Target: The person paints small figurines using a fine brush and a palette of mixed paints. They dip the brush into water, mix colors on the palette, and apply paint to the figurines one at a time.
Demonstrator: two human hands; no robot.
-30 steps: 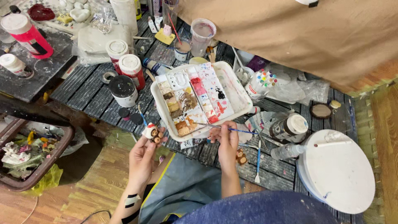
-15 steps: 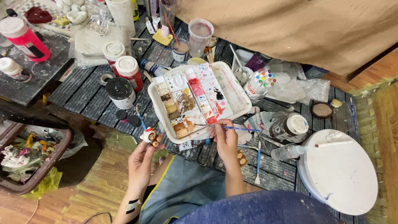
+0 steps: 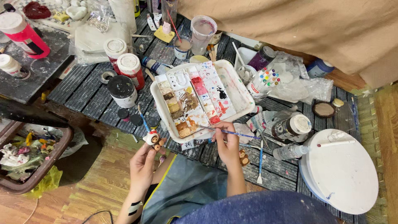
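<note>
Painted already in red and white with brown feet, a figurine (image 3: pixel 152 138) sat pinched in the fingers of the left hand (image 3: pixel 141 166), held off the counter's near edge. The right hand (image 3: pixel 227 143) had its fingers clenched round a brush (image 3: pixel 226 132), whose tip lay in a brown well at the palette's (image 3: pixel 244 103) near corner, so more brown looked due to go on. A second brown figurine (image 3: pixel 243 158) lay on the counter (image 3: pixel 83 93) just beside the right wrist, apparently coloured too. Most palette wells were smeared with used paint. Further in, jars (image 3: pixel 129 70) stood left of the palette; a cup (image 3: pixel 203 33) stood near the far edge.
</note>
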